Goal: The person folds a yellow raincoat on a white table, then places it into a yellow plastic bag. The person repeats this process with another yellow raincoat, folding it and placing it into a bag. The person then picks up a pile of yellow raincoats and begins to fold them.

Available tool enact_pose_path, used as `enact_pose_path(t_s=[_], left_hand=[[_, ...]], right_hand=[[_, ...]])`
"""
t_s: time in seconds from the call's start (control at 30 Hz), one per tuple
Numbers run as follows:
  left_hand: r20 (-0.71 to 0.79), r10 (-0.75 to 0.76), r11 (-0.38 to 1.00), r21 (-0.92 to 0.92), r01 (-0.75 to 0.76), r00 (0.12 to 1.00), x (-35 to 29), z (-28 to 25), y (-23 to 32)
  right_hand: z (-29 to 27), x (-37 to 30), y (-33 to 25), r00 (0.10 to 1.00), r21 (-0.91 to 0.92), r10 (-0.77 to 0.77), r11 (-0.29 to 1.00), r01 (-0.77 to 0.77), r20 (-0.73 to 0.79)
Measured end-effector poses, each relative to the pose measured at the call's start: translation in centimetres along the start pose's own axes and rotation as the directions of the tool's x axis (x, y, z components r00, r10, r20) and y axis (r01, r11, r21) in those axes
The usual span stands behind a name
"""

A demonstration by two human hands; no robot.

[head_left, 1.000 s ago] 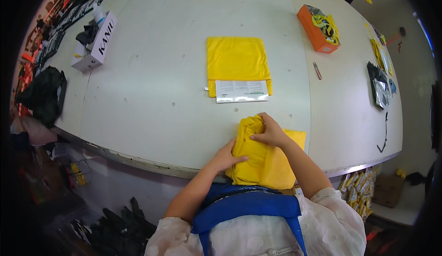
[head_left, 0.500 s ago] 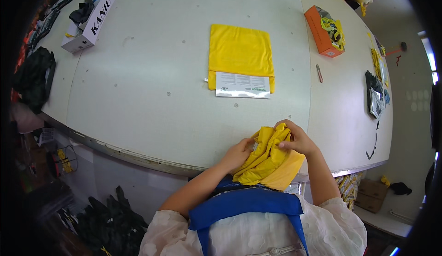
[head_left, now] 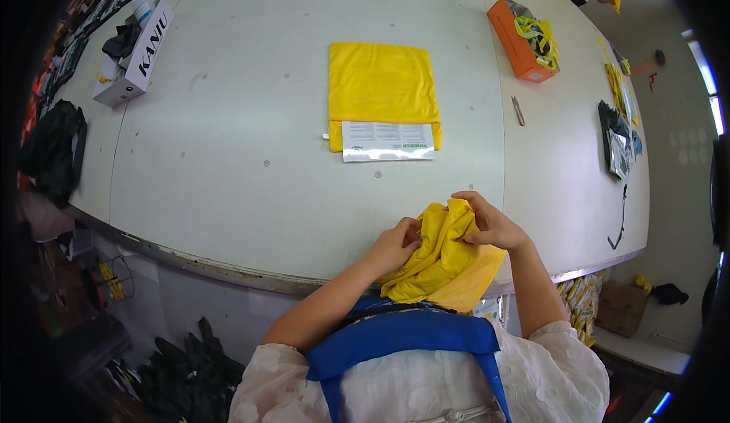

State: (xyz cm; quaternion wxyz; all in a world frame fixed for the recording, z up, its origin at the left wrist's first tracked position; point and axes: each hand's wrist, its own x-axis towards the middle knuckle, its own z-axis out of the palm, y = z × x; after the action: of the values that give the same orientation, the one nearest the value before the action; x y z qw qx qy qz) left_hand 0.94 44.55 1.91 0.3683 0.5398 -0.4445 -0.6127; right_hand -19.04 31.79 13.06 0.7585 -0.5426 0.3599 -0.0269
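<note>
Fabric (head_left: 437,267), bright yellow and crumpled, is bunched between a person's two bare hands at the near edge of a pale worktable (head_left: 243,217), close against a blue apron (head_left: 403,339). The left hand (head_left: 397,246) closes on its left side, fingertips partly lost in the folds; the right hand (head_left: 494,227) pinches its upper right part, thumb on the near face and fingers over the far edge. Gripping opposite sides probably keeps the loose layers from slipping. A smoother yellow panel (head_left: 468,282) shows below, toward the right forearm. Beyond the hands, well apart from them, lies a flat yellow pouch (head_left: 382,81) with a printed silvery packet (head_left: 388,141) across its near end, perhaps laid square so both stay flat. To the right are small thread snips (head_left: 518,109) and an orange box (head_left: 521,46) of yellow-green straps, likely set aside to leave working room.
</note>
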Motion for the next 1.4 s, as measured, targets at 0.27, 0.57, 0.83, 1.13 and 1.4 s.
enact_pose_path(t_s=[0.27,0.57,0.83,1.13,1.4], left_hand=[[0.010,-0.066,0.997,0.051,0.065,0.998,-0.6,-0.3,1.1],[0.039,-0.010,1.000,0.012,0.010,0.999,-4.9,0.1,2.9],[0.127,0.042,0.999,-0.026,-0.039,0.991,-5.3,0.7,4.0],[0.099,0.116,0.992,0.039,-0.120,0.988,-4.8,0.7,4.1],[0.089,0.045,0.961,0.268,-0.067,0.995,-2.4,1.1,4.1]], right_hand=[[1.8,-0.3,-2.8,0.997,-0.288,0.060,0.955,-0.071,-0.046],[1.8,-4.5,1.9,0.905,-0.136,-0.421,0.902,0.410,-0.064],[2.0,-6.8,3.1,0.869,-0.135,-0.492,0.866,0.482,-0.048],[2.1,-6.7,2.8,0.867,-0.138,-0.495,0.864,0.484,-0.059],[3.0,-6.3,1.6,0.889,-0.125,-0.448,0.891,0.436,-0.089]])
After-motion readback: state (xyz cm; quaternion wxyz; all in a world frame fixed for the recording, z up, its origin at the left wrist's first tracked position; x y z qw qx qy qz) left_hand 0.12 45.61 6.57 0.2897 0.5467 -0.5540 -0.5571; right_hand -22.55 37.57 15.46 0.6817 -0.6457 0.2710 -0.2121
